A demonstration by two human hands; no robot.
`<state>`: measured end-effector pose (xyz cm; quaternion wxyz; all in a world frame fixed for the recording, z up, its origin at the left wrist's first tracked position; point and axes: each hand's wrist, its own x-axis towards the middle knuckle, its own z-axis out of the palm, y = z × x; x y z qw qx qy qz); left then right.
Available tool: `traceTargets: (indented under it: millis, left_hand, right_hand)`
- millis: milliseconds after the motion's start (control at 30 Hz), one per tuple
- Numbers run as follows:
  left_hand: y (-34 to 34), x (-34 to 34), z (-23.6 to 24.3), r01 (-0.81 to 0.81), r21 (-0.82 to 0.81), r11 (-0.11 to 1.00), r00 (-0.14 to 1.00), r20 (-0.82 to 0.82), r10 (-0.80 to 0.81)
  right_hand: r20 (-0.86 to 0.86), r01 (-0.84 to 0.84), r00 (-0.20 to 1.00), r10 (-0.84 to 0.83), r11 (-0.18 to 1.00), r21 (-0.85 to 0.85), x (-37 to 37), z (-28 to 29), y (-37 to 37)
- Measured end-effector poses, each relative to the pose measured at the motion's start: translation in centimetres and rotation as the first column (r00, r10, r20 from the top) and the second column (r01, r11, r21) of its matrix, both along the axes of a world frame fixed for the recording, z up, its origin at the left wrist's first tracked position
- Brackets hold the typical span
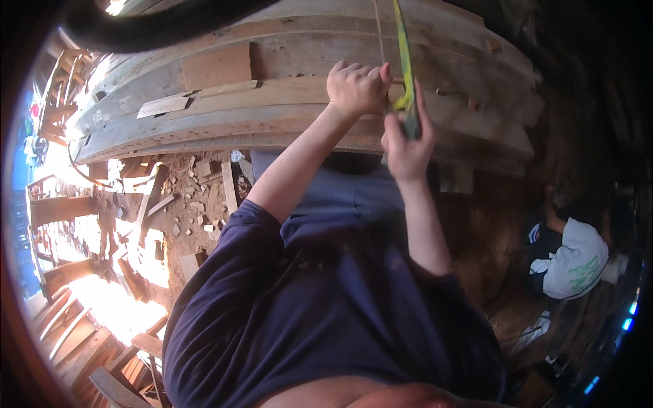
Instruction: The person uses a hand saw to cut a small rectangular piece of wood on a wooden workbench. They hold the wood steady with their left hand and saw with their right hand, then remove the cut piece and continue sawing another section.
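My right hand [410, 146] is closed round the grip of a frame saw [405, 51], whose slim yellow-green frame points away from me over the wooden bench. To the left of the frame runs a thin straight strip that looks like its blade, ending close to my left thumb. My left hand [358, 88] is curled into a fist beside the saw, low over the planks [292, 92]. Whatever its fingers hold, if anything, is hidden. Around both hands lie weathered boards, with a flat brown wood piece [218, 66] and a small pale offcut [163, 107] to the left.
Another person [575, 258] in a white shirt crouches low on the right. Wood scraps [201, 204] litter the dirt floor left of my legs. Timber frames [64, 211] stand in bright sunlight at far left. A dark curved bar [156, 30] crosses the upper left.
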<state>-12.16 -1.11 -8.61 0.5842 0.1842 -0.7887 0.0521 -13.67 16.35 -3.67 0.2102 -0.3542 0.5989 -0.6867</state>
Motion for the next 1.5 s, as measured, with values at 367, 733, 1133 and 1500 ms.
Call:
traceTargets:
  millis: [367,733,1133,1500]
  left_hand:
    - [0.3,0.2,0.1,-0.007,0.027,1.0,0.999,0.036,0.006]
    - [0.5,-0.2,0.3,-0.045,0.056,0.997,0.998,0.051,0.043]
    - [-1.0,-0.6,-0.4,-0.119,0.052,0.992,0.989,0.098,0.114]
    - [-1.5,-0.9,-0.6,-0.141,0.081,0.987,0.976,0.177,0.125]
  right_hand:
    - [-0.001,0.057,0.998,-0.058,0.994,-0.088,0.0,-1.1,0.4]
    - [-0.047,0.047,0.998,-0.047,0.999,-0.008,-0.4,-0.5,0.8]
    - [-0.016,-0.007,1.0,0.008,0.999,0.042,0.4,-1.2,1.3]
    - [0.107,-0.046,0.993,0.044,0.999,0.014,0.9,0.2,2.3]
